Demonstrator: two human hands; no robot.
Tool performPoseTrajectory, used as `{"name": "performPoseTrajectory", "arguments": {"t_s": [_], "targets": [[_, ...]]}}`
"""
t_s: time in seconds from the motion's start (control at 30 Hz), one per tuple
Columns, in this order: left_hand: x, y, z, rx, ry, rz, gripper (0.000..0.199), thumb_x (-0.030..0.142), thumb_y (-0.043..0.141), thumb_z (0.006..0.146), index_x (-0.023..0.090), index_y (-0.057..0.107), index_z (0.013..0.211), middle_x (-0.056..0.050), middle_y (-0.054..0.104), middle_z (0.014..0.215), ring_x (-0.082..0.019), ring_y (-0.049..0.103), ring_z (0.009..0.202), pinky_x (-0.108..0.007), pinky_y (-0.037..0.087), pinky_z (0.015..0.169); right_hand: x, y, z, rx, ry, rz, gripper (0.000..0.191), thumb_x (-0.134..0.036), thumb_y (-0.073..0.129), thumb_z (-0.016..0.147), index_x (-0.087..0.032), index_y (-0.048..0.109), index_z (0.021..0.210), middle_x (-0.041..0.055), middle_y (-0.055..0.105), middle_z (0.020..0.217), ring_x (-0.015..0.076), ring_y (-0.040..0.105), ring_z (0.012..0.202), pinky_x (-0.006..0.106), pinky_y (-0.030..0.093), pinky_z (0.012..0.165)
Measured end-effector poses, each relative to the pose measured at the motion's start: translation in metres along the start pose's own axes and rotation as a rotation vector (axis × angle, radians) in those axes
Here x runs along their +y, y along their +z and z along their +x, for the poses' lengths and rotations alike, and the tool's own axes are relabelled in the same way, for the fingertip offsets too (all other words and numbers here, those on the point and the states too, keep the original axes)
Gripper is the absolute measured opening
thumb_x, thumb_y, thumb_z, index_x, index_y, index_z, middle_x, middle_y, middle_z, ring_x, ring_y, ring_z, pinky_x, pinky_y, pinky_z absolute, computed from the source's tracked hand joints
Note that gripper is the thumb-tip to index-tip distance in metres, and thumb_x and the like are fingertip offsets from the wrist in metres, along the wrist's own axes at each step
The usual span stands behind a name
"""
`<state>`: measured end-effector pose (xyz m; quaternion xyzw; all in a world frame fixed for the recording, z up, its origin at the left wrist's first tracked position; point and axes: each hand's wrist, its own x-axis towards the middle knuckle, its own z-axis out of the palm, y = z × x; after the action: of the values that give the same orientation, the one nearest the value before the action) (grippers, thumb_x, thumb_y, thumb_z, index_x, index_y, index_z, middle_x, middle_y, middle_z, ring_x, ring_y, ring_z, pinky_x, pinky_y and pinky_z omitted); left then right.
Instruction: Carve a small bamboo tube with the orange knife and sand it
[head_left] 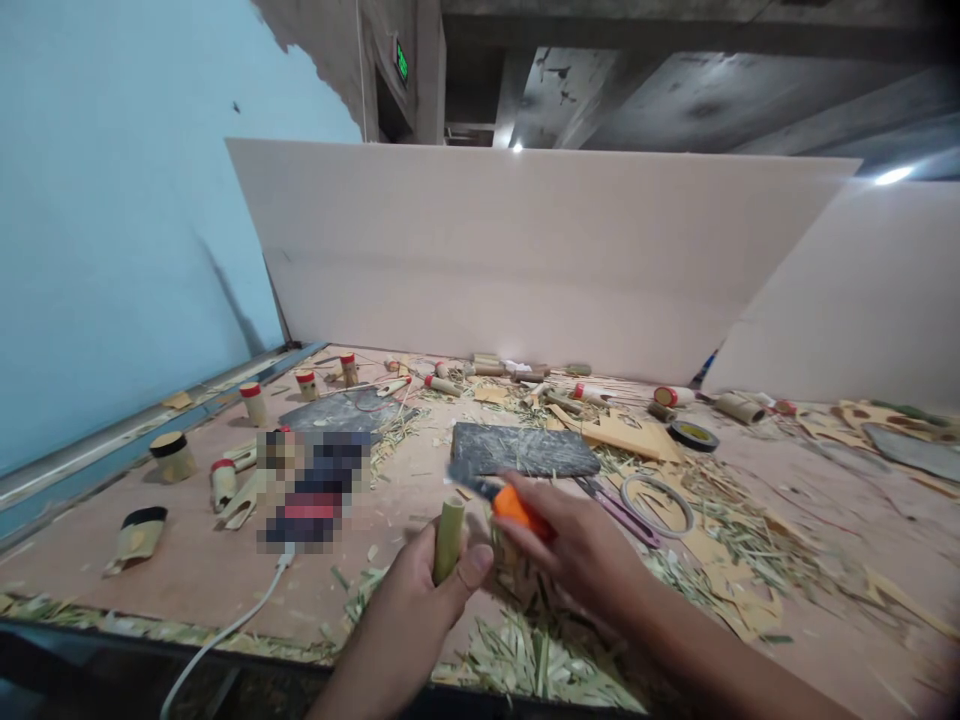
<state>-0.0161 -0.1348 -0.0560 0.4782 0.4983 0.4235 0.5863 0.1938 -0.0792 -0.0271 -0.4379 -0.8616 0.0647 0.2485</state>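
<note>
With my left fingers (474, 568) I am grasping the green bamboo tube (450, 540), nearly upright above the surface (416, 470); my right fingers (534, 488) are clenched on the orange-handled knife (517, 510). The tube seems light, stiff, perhaps slippery; better to hold it low, away from the blade (472, 481).

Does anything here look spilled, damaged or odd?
Yes. Loose shavings lie strewn across the table, with a heap at the front near the held green tube, rather than gathered up. Also, the blue wall coating ends raggedly high up, with grey showing beyond, as though it had peeled.
</note>
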Motion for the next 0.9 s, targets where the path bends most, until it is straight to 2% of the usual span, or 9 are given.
{"name": "performPoseTrajectory", "arguments": {"t_s": [0.07, 0.13, 0.23, 0.33, 0.4, 0.57, 0.7, 0.8, 0.9], "targets": [[-0.002, 0.001, 0.000, -0.025, 0.007, 0.025, 0.057, 0.076, 0.064, 0.082, 0.021, 0.055, 0.093, 0.010, 0.035, 0.060, -0.010, 0.027, 0.051, -0.022, 0.020, 0.048, 0.004, -0.005, 0.004, 0.092, 0.116, 0.012, 0.042, -0.050, 0.051, 0.104, -0.020, 0.065, 0.129, 0.0089, 0.077, 0.101, 0.0231, 0.071, 0.082, 0.030, 0.050, 0.073], [-0.004, 0.002, 0.000, -0.038, 0.005, 0.003, 0.057, 0.077, 0.056, 0.087, 0.022, 0.053, 0.097, 0.010, 0.034, 0.065, -0.010, 0.029, 0.053, -0.021, 0.023, 0.049, 0.005, -0.008, 0.007, 0.105, 0.152, 0.000, 0.037, -0.051, 0.049, 0.104, -0.020, 0.068, 0.114, 0.0065, 0.076, 0.093, 0.0219, 0.068, 0.076, 0.030, 0.047, 0.068], [-0.002, 0.001, -0.002, -0.016, 0.086, 0.008, 0.056, 0.075, 0.047, 0.093, 0.022, 0.054, 0.108, 0.005, 0.045, 0.076, -0.012, 0.042, 0.064, -0.022, 0.034, 0.059, 0.002, -0.008, 0.008, 0.059, 0.117, -0.001, 0.034, -0.050, 0.049, 0.104, -0.022, 0.066, 0.096, 0.0028, 0.072, 0.081, 0.0194, 0.062, 0.068, 0.028, 0.041, 0.063], [0.004, -0.001, -0.006, 0.022, 0.250, 0.115, 0.047, 0.067, 0.048, 0.097, 0.023, 0.058, 0.112, -0.002, 0.059, 0.092, -0.017, 0.052, 0.076, -0.026, 0.042, 0.072, -0.003, -0.006, 0.008, 0.051, 0.111, 0.016, 0.034, -0.050, 0.049, 0.104, -0.022, 0.062, 0.089, 0.0004, 0.067, 0.075, 0.0174, 0.056, 0.062, 0.028, 0.037, 0.060], [0.008, -0.003, -0.007, 0.031, 0.304, 0.154, 0.039, 0.059, 0.051, 0.099, 0.025, 0.060, 0.115, -0.004, 0.063, 0.104, -0.020, 0.056, 0.083, -0.028, 0.044, 0.080, -0.003, -0.005, 0.008, 0.058, 0.134, 0.031, 0.036, -0.051, 0.048, 0.104, -0.023, 0.059, 0.085, -0.0006, 0.064, 0.072, 0.0171, 0.053, 0.061, 0.028, 0.035, 0.059], [0.010, -0.005, -0.007, 0.017, 0.306, 0.160, 0.033, 0.051, 0.052, 0.100, 0.028, 0.063, 0.121, -0.006, 0.064, 0.129, -0.025, 0.061, 0.106, -0.031, 0.044, 0.095, 0.002, -0.008, 0.009, 0.097, 0.220, 0.159, 0.041, -0.053, 0.038, 0.108, -0.023, 0.055, 0.084, -0.0008, 0.062, 0.073, 0.0184, 0.055, 0.065, 0.029, 0.037, 0.062], [0.011, -0.004, -0.005, 0.015, 0.348, 0.109, 0.029, 0.045, 0.057, 0.098, 0.026, 0.067, 0.118, -0.008, 0.060, 0.143, -0.029, 0.055, 0.129, -0.033, 0.039, 0.109, 0.012, -0.014, 0.015, 0.110, 0.255, 0.205, 0.044, -0.053, 0.031, 0.110, -0.023, 0.055, 0.088, 0.0011, 0.063, 0.077, 0.0201, 0.058, 0.071, 0.030, 0.039, 0.066], [0.013, -0.003, -0.006, -0.003, 0.378, 0.071, 0.027, 0.044, 0.059, 0.097, 0.025, 0.069, 0.114, -0.010, 0.057, 0.148, -0.031, 0.048, 0.138, -0.035, 0.041, 0.109, 0.016, -0.018, 0.020, 0.083, 0.247, 0.201, 0.044, -0.053, 0.033, 0.109, -0.023, 0.056, 0.087, 0.0017, 0.063, 0.076, 0.0207, 0.058, 0.069, 0.031, 0.039, 0.064], [0.013, -0.003, -0.010, -0.013, 0.386, 0.079, 0.031, 0.050, 0.061, 0.096, 0.025, 0.070, 0.111, -0.011, 0.058, 0.146, -0.033, 0.047, 0.139, -0.035, 0.043, 0.106, 0.008, -0.018, 0.019, 0.048, 0.213, 0.223, 0.042, -0.051, 0.034, 0.110, -0.023, 0.057, 0.090, 0.0023, 0.066, 0.081, 0.0210, 0.060, 0.073, 0.031, 0.040, 0.067]]}}
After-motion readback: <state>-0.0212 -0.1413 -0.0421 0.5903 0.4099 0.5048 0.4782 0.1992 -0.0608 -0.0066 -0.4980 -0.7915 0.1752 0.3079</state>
